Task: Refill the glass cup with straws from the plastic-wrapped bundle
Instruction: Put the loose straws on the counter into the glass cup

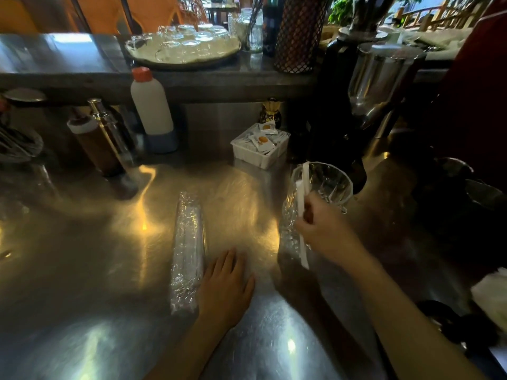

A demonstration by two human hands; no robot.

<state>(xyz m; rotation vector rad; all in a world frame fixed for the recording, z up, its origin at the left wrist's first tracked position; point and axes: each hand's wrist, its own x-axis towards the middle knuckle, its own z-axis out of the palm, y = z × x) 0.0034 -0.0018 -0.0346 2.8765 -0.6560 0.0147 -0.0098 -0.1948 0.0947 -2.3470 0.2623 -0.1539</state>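
Observation:
A cut-glass cup stands on the steel counter at centre right, with a white paper-wrapped straw leaning on its left rim. My right hand is just in front of the cup, shut on another white straw that slants upward toward the rim. A crinkled plastic-wrapped bundle lies beside that hand on its left. A second plastic-wrapped bundle lies lengthwise in the middle of the counter. My left hand rests flat and open on the counter, touching that bundle's near right side.
A white tray of sachets sits behind the cup. A white bottle with a red cap, a brown squeeze bottle and a metal shaker stand at back left. A dark grinder rises right of the cup. Glasses on a round tray fill the upper shelf.

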